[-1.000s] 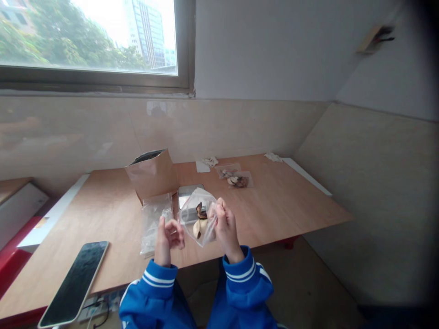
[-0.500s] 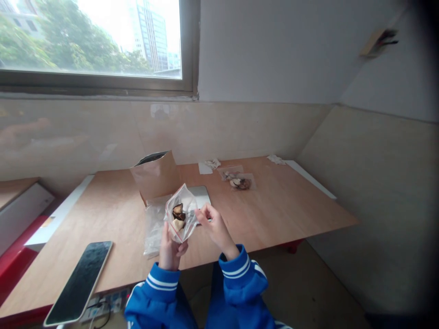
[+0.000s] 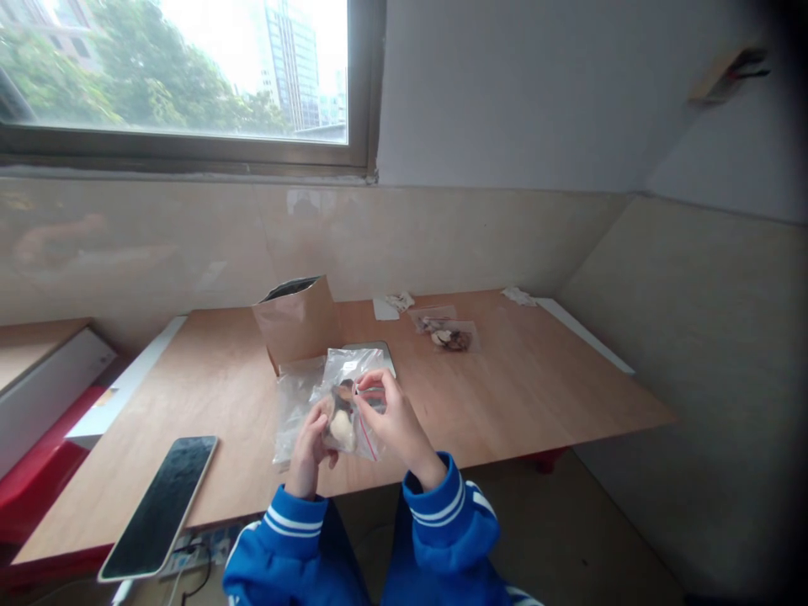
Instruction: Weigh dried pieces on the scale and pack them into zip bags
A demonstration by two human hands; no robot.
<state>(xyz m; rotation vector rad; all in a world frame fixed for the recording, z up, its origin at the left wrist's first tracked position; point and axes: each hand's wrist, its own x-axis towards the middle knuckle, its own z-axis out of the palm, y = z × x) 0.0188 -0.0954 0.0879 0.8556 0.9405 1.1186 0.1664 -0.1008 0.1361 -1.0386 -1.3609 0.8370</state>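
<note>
Both my hands hold a small clear zip bag (image 3: 348,396) with brown and pale dried pieces inside, above the near edge of the wooden table (image 3: 518,379). My left hand (image 3: 310,446) grips the bag's lower left side. My right hand (image 3: 391,417) pinches its top edge with closed fingers. Under the bag lies a stack of empty clear bags (image 3: 294,408).
An open brown paper bag (image 3: 296,320) stands behind my hands, with a silvery flat object (image 3: 377,352) beside it. Two filled clear bags (image 3: 445,332) and paper scraps (image 3: 391,305) lie farther back. A black phone (image 3: 161,505) rests at the near left edge.
The bag passed from my right hand to both hands and dropped lower; my right hand moved from its side to pinching its top edge. The camera drifted left.
</note>
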